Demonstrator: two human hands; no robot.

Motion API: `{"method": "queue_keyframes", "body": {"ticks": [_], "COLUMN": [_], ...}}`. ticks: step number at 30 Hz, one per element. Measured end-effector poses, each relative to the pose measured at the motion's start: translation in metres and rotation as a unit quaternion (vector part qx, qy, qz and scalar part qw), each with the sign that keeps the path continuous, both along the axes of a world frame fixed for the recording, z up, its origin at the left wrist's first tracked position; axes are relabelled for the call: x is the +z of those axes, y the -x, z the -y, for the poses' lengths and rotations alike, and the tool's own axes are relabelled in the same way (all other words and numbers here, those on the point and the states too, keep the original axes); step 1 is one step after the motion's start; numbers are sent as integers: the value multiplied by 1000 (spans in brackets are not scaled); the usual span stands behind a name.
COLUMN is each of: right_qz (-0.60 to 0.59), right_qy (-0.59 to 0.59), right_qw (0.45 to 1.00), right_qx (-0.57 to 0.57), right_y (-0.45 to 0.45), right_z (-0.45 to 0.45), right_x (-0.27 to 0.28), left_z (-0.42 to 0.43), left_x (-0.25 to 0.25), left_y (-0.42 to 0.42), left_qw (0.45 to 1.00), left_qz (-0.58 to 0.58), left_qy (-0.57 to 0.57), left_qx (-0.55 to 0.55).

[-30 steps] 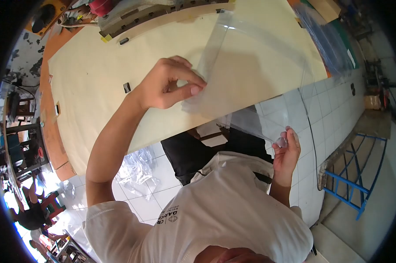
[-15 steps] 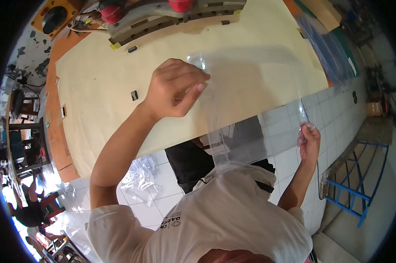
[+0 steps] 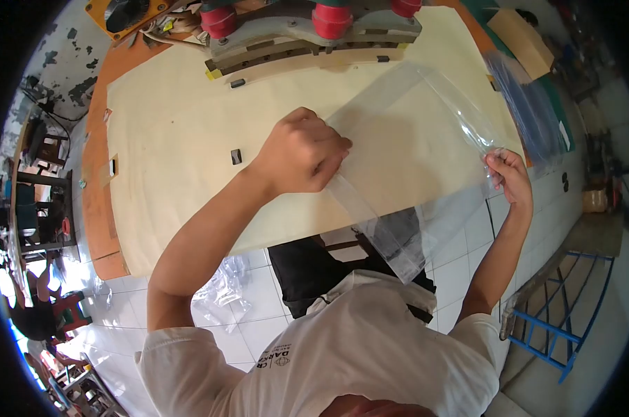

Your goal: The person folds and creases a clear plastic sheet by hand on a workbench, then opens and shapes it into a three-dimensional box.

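Observation:
A clear plastic sheet or bag (image 3: 425, 132) is held tilted above the near part of the paper-covered table (image 3: 189, 153). My left hand (image 3: 307, 151) is closed on its left edge, with the knuckles up. My right hand (image 3: 510, 174) pinches the right corner, where the plastic is bunched and shiny. The sheet's lower end hangs past the table edge, over my lap. Whether it is one layer or several, I cannot tell.
A machine with red knobs (image 3: 332, 22) stands at the table's far edge. Small dark blocks (image 3: 236, 156) lie on the paper. Stacked plastic sheets (image 3: 526, 111) lie at right. Crumpled plastic (image 3: 222, 288) and a blue metal frame (image 3: 554, 330) are on the floor.
My right hand has moved up and to the right with its corner of the plastic. My left hand has shifted slightly right and closed further. The sheet has turned and spread between them.

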State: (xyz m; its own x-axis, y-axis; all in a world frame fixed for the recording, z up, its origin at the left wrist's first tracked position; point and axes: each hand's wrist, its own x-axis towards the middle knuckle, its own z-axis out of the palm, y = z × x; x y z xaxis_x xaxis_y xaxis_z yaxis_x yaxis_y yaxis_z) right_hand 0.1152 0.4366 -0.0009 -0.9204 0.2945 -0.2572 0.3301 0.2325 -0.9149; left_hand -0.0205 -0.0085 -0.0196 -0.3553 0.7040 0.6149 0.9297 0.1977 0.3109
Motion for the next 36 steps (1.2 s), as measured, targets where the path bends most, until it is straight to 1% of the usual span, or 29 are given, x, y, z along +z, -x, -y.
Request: {"method": "queue_keyframes", "body": {"ticks": [3,7,9,10,11,12,13,15,17,22,25,27,30,32,33,35,36], "right_qz": [-2,-4,-25,-27,-58,-89,-92,-84,-96,-115,-123,-105,-96,-92,-88,-88,-86], "right_qy": [-11,-25,-69,-69,-52,-34,-35,7,14,23,53,27,37,29,21,14,8], "right_qw": [1000,1000,997,997,997,995,995,996,995,992,990,994,995,995,995,995,995], "right_qx": [11,4,-22,-22,-4,14,14,-3,-16,-50,-41,-18,-1,19,38,43,48], "right_y": [12,22,24,27,30,32,35,37,38,36,38,40,48,57,64,79,87], "right_z": [-5,-3,-5,-8,-14,-14,-14,-13,-14,-15,-15,-13,-2,7,13,28,35], "right_x": [-3,1,-4,-8,-13,-14,-13,-12,-14,-20,-20,-16,-10,-7,-5,-3,-3], "left_z": [1,0,-1,-2,-2,-2,-2,-2,-3,-4,-3,-2,-2,-1,0,1,2], "left_x": [-2,-4,-6,-6,-5,-4,-2,-1,-2,-6,-4,-3,-2,-1,0,0,0], "left_y": [0,0,-2,-2,-3,-5,-6,-8,-11,-13,-14,-15,-16,-17,-17,-16,-16], "left_qw": [1000,999,998,996,993,993,991,988,982,982,981,980,975,967,967,964,964], "left_qz": [-19,-5,5,3,0,-2,-4,-8,-16,-11,-6,-4,14,43,41,78,77], "left_qy": [-7,-19,-34,-34,-33,-33,-28,-24,-39,-39,-37,-34,-42,-50,-50,-36,-35], "left_qx": [-24,-42,-55,-82,-109,-109,-130,-152,-183,-187,-192,-197,-220,-246,-245,-253,-251]}}
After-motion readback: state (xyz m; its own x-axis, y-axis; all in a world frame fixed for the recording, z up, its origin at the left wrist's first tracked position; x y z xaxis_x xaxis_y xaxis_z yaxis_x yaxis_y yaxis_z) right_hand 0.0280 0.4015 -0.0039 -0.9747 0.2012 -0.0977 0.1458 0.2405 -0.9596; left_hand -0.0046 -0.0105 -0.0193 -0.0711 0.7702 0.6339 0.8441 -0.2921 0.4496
